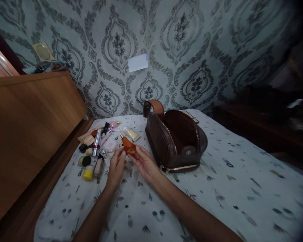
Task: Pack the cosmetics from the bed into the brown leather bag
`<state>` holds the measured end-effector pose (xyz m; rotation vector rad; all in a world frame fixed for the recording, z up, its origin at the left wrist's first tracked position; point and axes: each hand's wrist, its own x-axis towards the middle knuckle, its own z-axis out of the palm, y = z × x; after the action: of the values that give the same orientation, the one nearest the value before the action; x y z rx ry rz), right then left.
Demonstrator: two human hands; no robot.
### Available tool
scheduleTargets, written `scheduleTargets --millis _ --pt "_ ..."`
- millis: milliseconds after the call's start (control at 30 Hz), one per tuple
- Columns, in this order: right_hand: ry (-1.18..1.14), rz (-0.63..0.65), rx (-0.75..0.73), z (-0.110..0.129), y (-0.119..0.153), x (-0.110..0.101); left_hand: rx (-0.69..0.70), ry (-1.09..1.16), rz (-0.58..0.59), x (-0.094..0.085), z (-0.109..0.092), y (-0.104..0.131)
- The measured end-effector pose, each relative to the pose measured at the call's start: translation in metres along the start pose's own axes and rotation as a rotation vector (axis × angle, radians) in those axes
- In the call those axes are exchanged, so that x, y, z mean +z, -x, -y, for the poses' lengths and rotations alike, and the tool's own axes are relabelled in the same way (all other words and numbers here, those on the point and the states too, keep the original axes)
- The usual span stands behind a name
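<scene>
Right hand [146, 164] grasping amber bottle [128, 145] (gold tip [121, 136] up); left hand [115, 168] alongside, grip unclear; brown bag [158, 139] near.

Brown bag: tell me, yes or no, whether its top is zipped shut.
No, the brown bag gapes open, its zipper edges apart and its inside showing.

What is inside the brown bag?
Through the open top of the brown bag, dark reddish lining shows. Its floor is hidden by the front wall, so anything lying there cannot be seen.
</scene>
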<state>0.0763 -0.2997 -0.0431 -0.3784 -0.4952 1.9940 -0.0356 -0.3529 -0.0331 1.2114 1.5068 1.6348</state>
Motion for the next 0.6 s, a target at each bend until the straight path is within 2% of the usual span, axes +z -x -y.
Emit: scheduleTargets --millis 333,500,600 --pt "0.204 -0.006 -0.163 0.003 0.013 0.007 -0.147 0.246 -0.003 0.011 -0.006 0.000" --pt "0.225 -0.035 -0.149 0.011 0.016 0.013 -0.255 0.407 -0.017 0.017 -0.019 -0.004" --pt "0.194 -0.001 -0.088 0.017 0.020 0.018 -0.336 0.524 -0.008 0.020 -0.027 -0.009"
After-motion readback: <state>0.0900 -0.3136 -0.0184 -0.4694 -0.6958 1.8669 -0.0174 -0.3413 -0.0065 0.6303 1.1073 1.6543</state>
